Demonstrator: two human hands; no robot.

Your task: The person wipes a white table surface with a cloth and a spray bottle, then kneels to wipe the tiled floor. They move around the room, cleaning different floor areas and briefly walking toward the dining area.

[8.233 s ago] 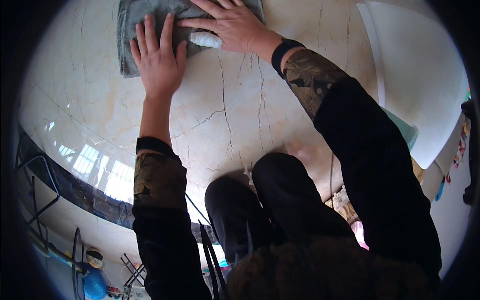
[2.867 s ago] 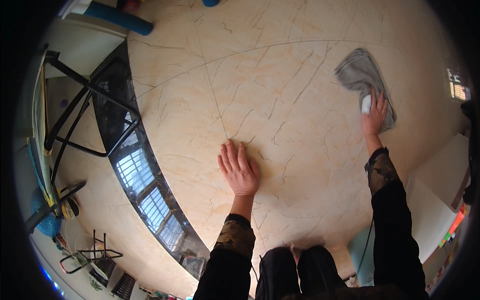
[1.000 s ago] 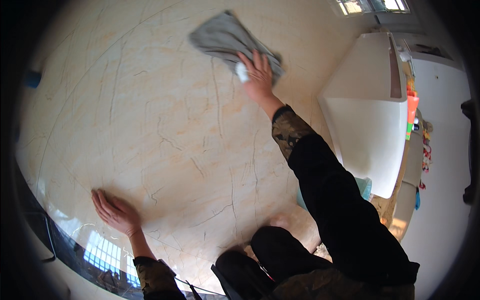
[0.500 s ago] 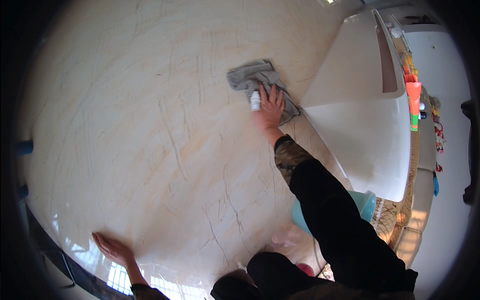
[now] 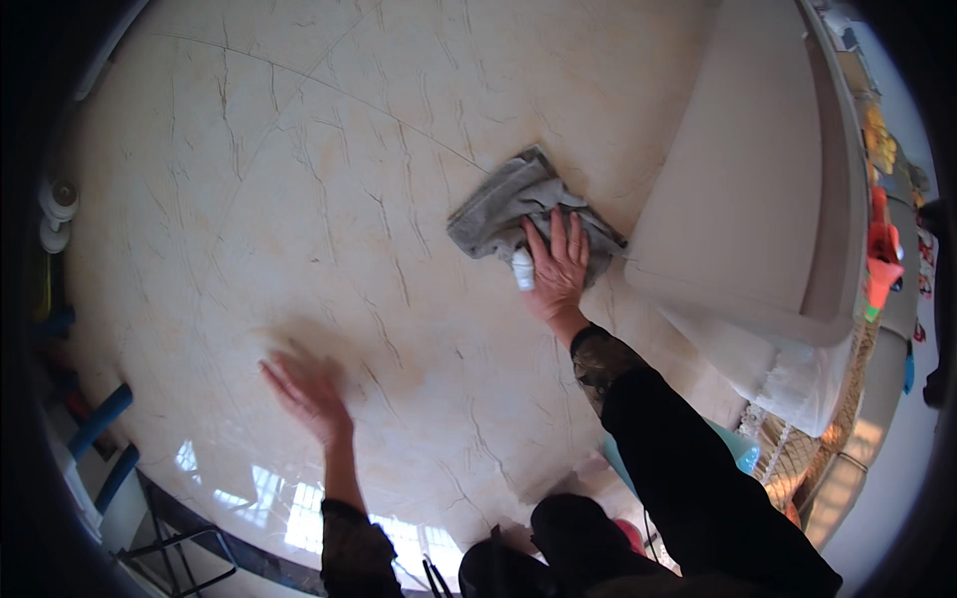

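Observation:
My right hand (image 5: 558, 264) presses a crumpled grey cloth (image 5: 506, 204) onto the marbled cream floor (image 5: 299, 229). Its fingers lie over the cloth's near right part, and a white wrapping (image 5: 522, 269) covers the thumb. To the lower left, my left hand (image 5: 307, 394) holds nothing, with its fingers stretched out. A shadow falls beside it, so it seems to hover just above the floor, slightly blurred.
A large pale panel-like piece (image 5: 738, 189) stands right of the cloth. Partly behind my right forearm is a turquoise bucket (image 5: 743, 450). Blue tube-like legs (image 5: 100, 419) and a black metal frame (image 5: 179, 558) stand at the left rim.
My left hand has lifted off the floor and come forward and right. My right hand stays on the cloth, whose folds have shifted. The whole view has moved too.

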